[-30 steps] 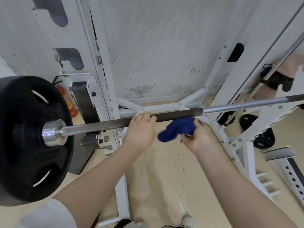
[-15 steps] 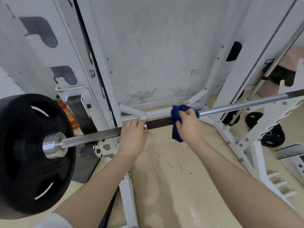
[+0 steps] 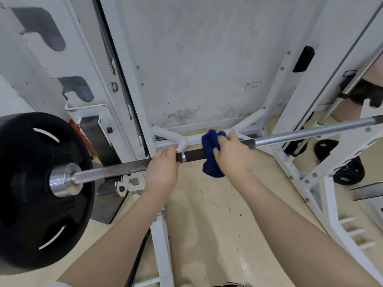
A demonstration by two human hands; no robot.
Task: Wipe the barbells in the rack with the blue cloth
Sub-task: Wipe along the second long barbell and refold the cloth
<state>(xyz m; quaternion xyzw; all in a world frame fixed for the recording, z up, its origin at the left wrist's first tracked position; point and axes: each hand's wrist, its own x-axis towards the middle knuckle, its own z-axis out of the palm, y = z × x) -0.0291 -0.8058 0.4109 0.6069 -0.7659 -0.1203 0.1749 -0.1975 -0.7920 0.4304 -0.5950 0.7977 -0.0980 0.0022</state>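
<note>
A long steel barbell [image 3: 306, 132] runs across the view in a white rack [image 3: 290, 112], with dark knurled sections near the middle. A black weight plate [image 3: 31, 183] sits on its left end behind a shiny collar. My left hand [image 3: 163, 172] grips the knurled bar from above. My right hand [image 3: 233, 157] presses a dark blue cloth [image 3: 211, 154] wrapped around the bar just right of my left hand. The cloth hangs below the bar.
White rack uprights stand left and right, with a base rail [image 3: 163, 245] running toward me on the beige floor. Black plates [image 3: 350, 170] lie on the floor at right. Another person's arm and a second bar [image 3: 352, 83] show at the upper right.
My right hand lifted the blue cloth from below the bar and wrapped it over the bar. My left hand kept its grip.
</note>
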